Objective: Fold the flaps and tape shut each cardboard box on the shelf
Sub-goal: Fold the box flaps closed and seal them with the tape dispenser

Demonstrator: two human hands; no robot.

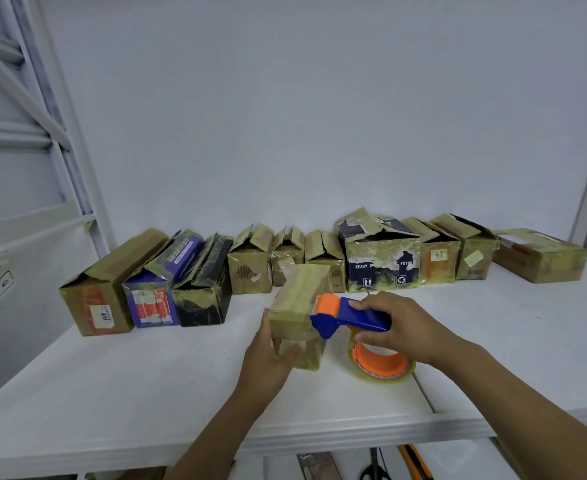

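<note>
Tape dispenser (351,317), gripped by the right hand (401,325), meets the small cardboard box (299,296) at its right top edge. Left hand (273,353) clasps the near end; the box's length runs straight away.

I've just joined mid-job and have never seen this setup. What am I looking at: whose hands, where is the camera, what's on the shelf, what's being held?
There is no machine here: a person is working with bare hands. The single picture comes from a wide-angle camera worn on their head. It looks forward and down, so both arms enter from the bottom edge. The left hand holds a small cardboard box that sits forward on the white shelf. The right hand grips a blue and orange tape dispenser, whose front end is against the box's top. Its tape roll sits below the handle. Behind is a row of boxes, most with flaps sticking up.
</note>
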